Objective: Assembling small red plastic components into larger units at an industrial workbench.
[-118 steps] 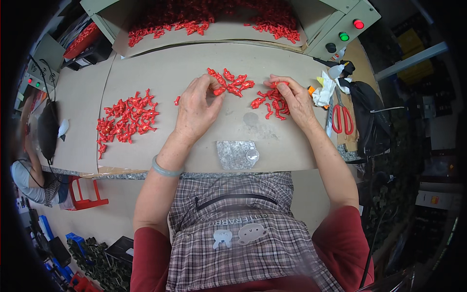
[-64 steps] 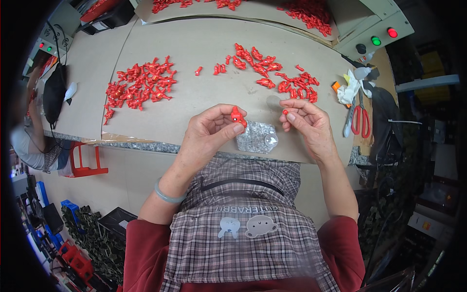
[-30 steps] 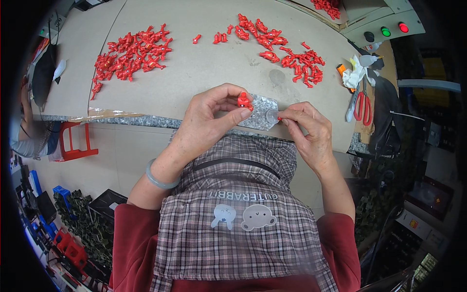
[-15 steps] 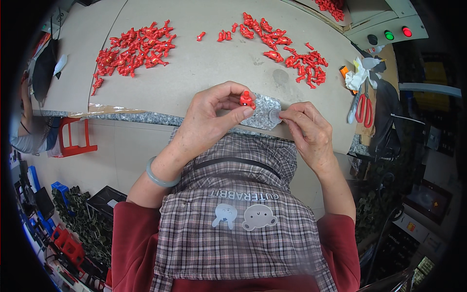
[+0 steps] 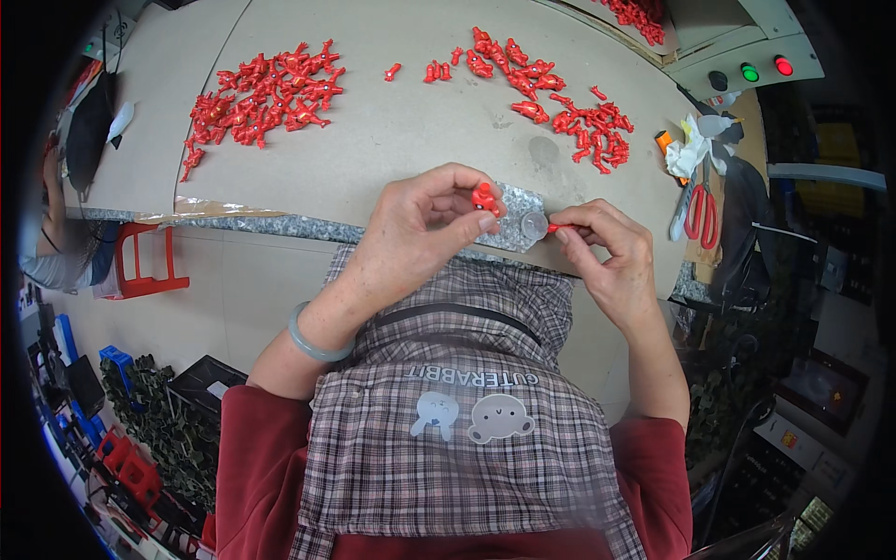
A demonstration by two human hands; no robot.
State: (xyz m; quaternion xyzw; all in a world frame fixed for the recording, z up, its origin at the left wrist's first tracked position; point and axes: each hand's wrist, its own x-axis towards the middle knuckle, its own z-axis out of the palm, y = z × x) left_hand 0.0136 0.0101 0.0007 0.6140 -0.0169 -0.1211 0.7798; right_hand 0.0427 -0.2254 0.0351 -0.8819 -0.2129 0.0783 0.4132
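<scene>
Between the thumb and fingers of my left hand (image 5: 425, 219) is a small red toy figure (image 5: 484, 198), held above the front edge of the table. My right hand (image 5: 611, 250) pinches a small red piece (image 5: 553, 228), perhaps a limb of such a figure; most of it is hidden by the fingertips. Just left of that piece is a small clear round dish (image 5: 534, 225), resting on a grey speckled strip (image 5: 509, 238) at the table edge. The two hands are apart, with the dish between them.
A large heap of red figures (image 5: 266, 98) lies at the left of the table (image 5: 411, 131). Figure bodies (image 5: 509, 61) and smaller red parts (image 5: 593, 131) lie at the right. Red-handled scissors (image 5: 700, 219), crumpled white tissue (image 5: 693, 149) and a box with lit buttons (image 5: 749, 72) stand further right.
My right hand has drawn slightly right from the dish, and the red piece in its fingers now shows. The figure in my left hand has turned a little. The whole view has shifted slightly.
</scene>
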